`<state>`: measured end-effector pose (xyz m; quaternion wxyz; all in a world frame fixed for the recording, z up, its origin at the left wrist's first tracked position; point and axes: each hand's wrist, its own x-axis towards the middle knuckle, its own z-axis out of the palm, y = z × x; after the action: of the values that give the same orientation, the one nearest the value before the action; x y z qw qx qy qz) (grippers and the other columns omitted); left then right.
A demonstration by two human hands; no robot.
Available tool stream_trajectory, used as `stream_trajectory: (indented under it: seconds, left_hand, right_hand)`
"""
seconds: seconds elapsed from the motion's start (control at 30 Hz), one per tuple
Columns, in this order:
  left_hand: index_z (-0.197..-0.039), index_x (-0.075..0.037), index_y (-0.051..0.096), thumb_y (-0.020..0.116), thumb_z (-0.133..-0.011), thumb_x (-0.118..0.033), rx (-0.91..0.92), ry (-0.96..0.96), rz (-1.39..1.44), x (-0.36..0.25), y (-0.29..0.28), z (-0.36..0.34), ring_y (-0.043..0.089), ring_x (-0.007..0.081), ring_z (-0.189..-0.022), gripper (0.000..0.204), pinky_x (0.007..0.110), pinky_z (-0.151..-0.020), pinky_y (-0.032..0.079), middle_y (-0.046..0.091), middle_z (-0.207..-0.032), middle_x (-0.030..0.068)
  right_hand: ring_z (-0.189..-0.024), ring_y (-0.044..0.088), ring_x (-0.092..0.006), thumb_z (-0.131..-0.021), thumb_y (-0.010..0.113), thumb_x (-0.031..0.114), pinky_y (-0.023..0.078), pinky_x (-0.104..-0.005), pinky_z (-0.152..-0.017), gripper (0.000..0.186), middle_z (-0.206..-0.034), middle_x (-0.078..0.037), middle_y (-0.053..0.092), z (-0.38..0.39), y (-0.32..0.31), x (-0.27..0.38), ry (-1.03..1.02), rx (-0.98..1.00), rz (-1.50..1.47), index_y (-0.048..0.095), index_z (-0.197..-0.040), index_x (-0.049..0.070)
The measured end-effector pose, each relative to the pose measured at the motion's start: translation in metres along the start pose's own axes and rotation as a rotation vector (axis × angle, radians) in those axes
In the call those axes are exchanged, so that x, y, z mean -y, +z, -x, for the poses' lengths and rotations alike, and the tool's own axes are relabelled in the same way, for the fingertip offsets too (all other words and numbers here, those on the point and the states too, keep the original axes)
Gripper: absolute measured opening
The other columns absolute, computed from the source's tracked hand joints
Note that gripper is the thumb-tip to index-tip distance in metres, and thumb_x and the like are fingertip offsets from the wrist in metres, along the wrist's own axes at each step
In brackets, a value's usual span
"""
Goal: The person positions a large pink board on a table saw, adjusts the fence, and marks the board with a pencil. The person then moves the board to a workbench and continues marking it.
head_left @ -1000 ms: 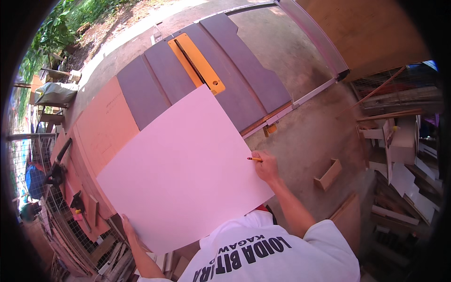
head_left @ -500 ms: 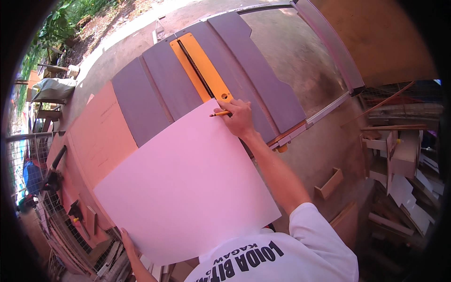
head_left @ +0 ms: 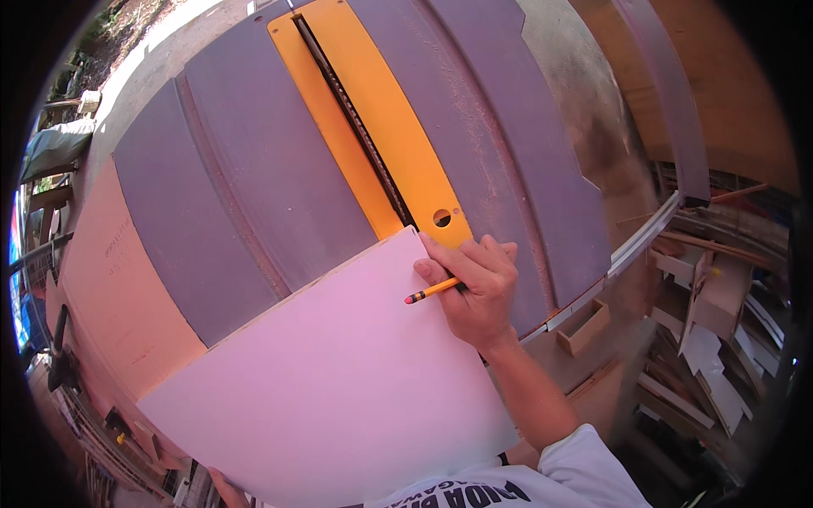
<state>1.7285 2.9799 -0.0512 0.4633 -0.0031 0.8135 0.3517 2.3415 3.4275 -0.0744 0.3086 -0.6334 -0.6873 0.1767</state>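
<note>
The white panel (head_left: 339, 381) lies flat on my worktop (head_left: 254, 169), its far corner just at the near end of the orange saw insert (head_left: 381, 127). It looks thin, stiff and smooth, likely light but slippery, so I would grip it by its edges. My right hand (head_left: 474, 292) rests on that far corner, fingers closed around a pencil (head_left: 432, 290). My left hand (head_left: 224, 487) barely shows at the near edge; I cannot tell its grip. Open grey surface lies ahead; offcuts (head_left: 711, 339) crowd the right.

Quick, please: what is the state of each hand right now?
Left hand: mostly hidden at the white board's lower edge; cannot tell.
Right hand: closed on a pencil.
</note>
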Motion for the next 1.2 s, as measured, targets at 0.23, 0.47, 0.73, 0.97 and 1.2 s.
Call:
stream_trajectory:
  seconds: [0.23, 0.47, 0.73, 0.97, 1.2]
  left_hand:
    - [-0.162, -0.007, 0.021, 0.038, -0.107, -0.054, -0.225, -0.1, -0.02, -0.021, 0.029, 0.011, 0.038, 0.0316, -0.144, 0.074, 0.045, -0.117, 0.03, 0.037, -0.159, 0.0164]
    - [-0.161, -0.007, 0.022, 0.039, -0.107, -0.053, -0.278, -0.126, -0.05, -0.016, 0.024, 0.006, 0.038, 0.0317, -0.144, 0.073, 0.045, -0.117, 0.031, 0.038, -0.159, 0.0167]
    - [-0.161, -0.006, 0.023, 0.04, -0.107, -0.053, -0.288, -0.133, -0.069, -0.016, 0.021, 0.006, 0.038, 0.0318, -0.144, 0.073, 0.045, -0.117, 0.031, 0.038, -0.158, 0.0169]
    - [-0.161, -0.006, 0.024, 0.04, -0.107, -0.052, -0.293, -0.123, -0.08, -0.016, 0.019, 0.003, 0.039, 0.0319, -0.143, 0.072, 0.045, -0.117, 0.031, 0.039, -0.158, 0.0172]
    - [-0.16, -0.006, 0.024, 0.041, -0.107, -0.051, -0.289, -0.118, -0.086, -0.018, 0.025, -0.005, 0.039, 0.0319, -0.143, 0.072, 0.045, -0.117, 0.031, 0.039, -0.157, 0.0174]
  right_hand:
    - [-0.062, 0.035, -0.0139, -0.085, 0.082, 0.025, 0.024, -0.0338, -0.068, 0.028, -0.06, 0.002, 0.047, -0.006, 0.003, 0.002, 0.035, 0.057, -0.008, 0.08, -0.104, 0.005]
    - [-0.06, 0.037, -0.0132, -0.078, 0.087, 0.027, 0.023, -0.0339, -0.066, 0.029, -0.06, 0.004, 0.049, -0.005, 0.002, -0.001, 0.045, 0.07, -0.01, 0.081, -0.099, 0.009]
    - [-0.059, 0.038, -0.0126, -0.078, 0.087, 0.028, 0.024, -0.0341, -0.066, 0.026, -0.06, 0.004, 0.051, -0.004, 0.001, -0.001, 0.042, 0.061, -0.019, 0.08, -0.094, 0.008]
    - [-0.059, 0.038, -0.0122, -0.079, 0.087, 0.026, 0.025, -0.0335, -0.067, 0.024, -0.061, 0.004, 0.053, -0.001, 0.002, -0.002, 0.046, 0.045, -0.038, 0.08, -0.093, 0.008]
    - [-0.059, 0.037, -0.0129, -0.083, 0.084, 0.025, 0.025, -0.0341, -0.067, 0.02, -0.06, 0.002, 0.054, -0.003, 0.001, 0.0, 0.039, 0.045, -0.035, 0.077, -0.086, 0.007]
